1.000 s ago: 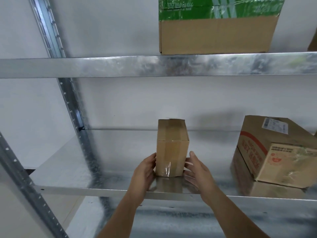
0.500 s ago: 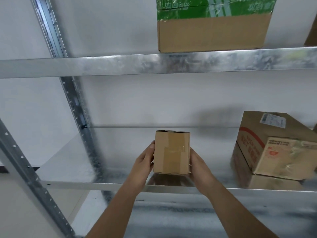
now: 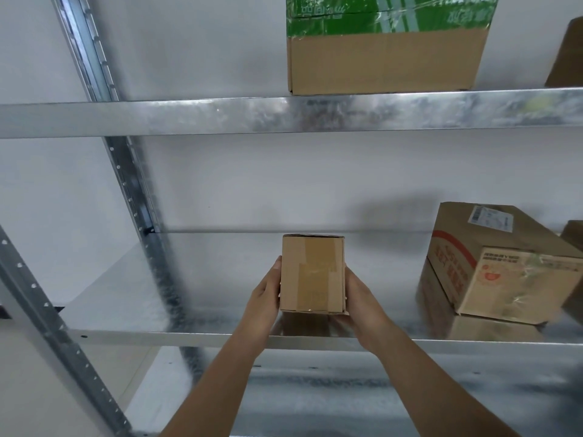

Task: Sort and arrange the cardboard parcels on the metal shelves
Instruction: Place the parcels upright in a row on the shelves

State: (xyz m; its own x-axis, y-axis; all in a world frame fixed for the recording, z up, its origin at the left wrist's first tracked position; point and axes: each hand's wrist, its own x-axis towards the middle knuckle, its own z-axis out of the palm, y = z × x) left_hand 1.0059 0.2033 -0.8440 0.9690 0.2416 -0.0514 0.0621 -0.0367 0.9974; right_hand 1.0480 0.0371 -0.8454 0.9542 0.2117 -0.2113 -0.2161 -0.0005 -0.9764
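A small plain cardboard parcel (image 3: 312,274) with brown tape across its near face hangs just above the front of the middle metal shelf (image 3: 189,337). My left hand (image 3: 265,294) grips its left side and my right hand (image 3: 359,298) grips its right side and lower corner. Most of my fingers are hidden behind the parcel. A larger parcel with red print and a white label (image 3: 504,272) lies tilted on the same shelf to the right.
On the upper shelf (image 3: 220,116) stands a big box with green tape on top (image 3: 385,52), and another box edge (image 3: 568,55) shows at far right. Perforated steel uprights (image 3: 135,190) stand at the left. A lower shelf (image 3: 315,389) runs beneath my arms.
The small parcel stood on the middle shelf a second ago. Both hands have taken it by its sides, lifted it and tipped its taped face toward me.
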